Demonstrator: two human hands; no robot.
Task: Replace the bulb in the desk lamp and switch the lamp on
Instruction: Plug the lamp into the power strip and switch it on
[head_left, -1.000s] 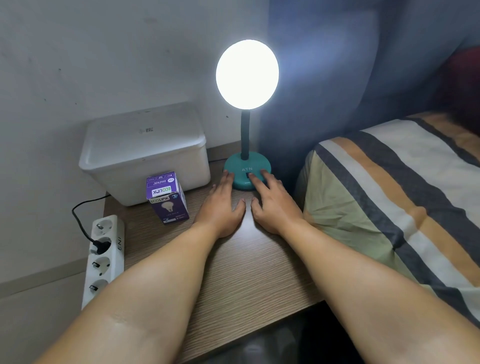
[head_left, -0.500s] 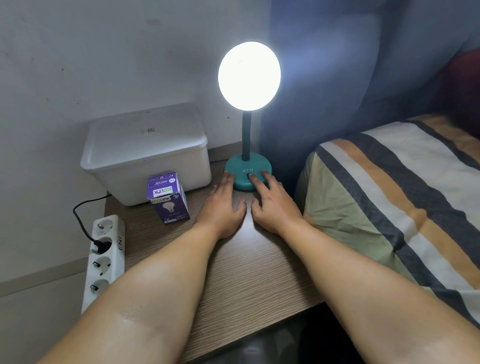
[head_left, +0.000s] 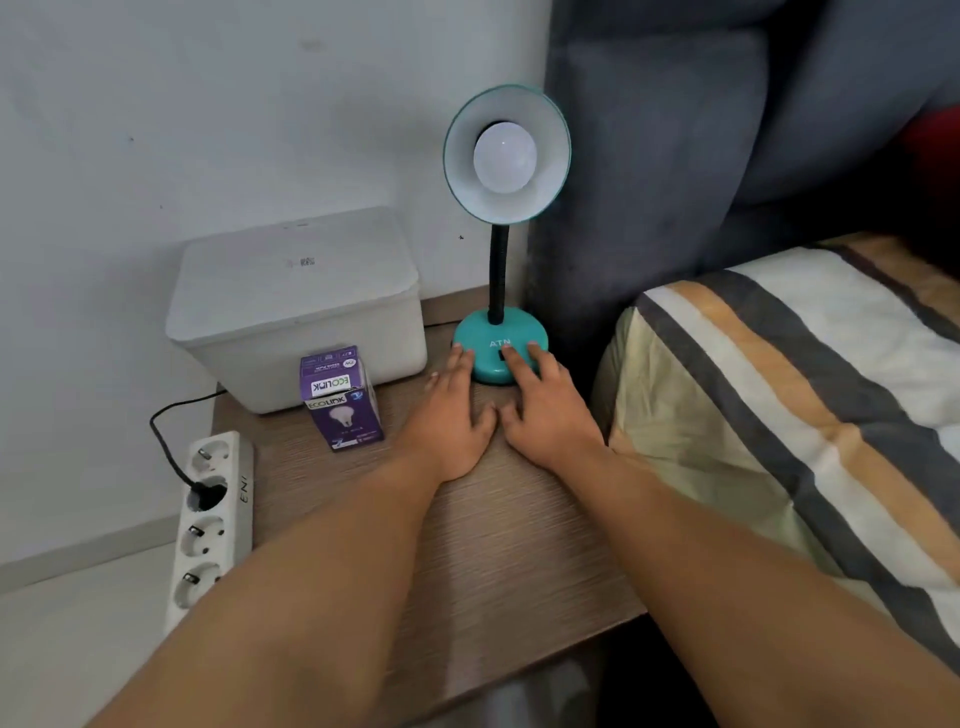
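Bulb (head_left: 504, 156): fragile glass; grip its dome, at 12 o'clock.
Hands: left hand (head_left: 447, 410), right hand (head_left: 545, 410) spread flat, holding nothing.

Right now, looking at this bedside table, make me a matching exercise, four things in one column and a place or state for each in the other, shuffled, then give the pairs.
Things:
1. bulb
2. purple bulb box
3. black plug
4. right hand

Places or states:
A. fingers on the teal lamp base
B. unlit, inside the lamp shade
C. in the white power strip
D. upright in front of the white lidded bin

Pairs: 1-B, 2-D, 3-C, 4-A
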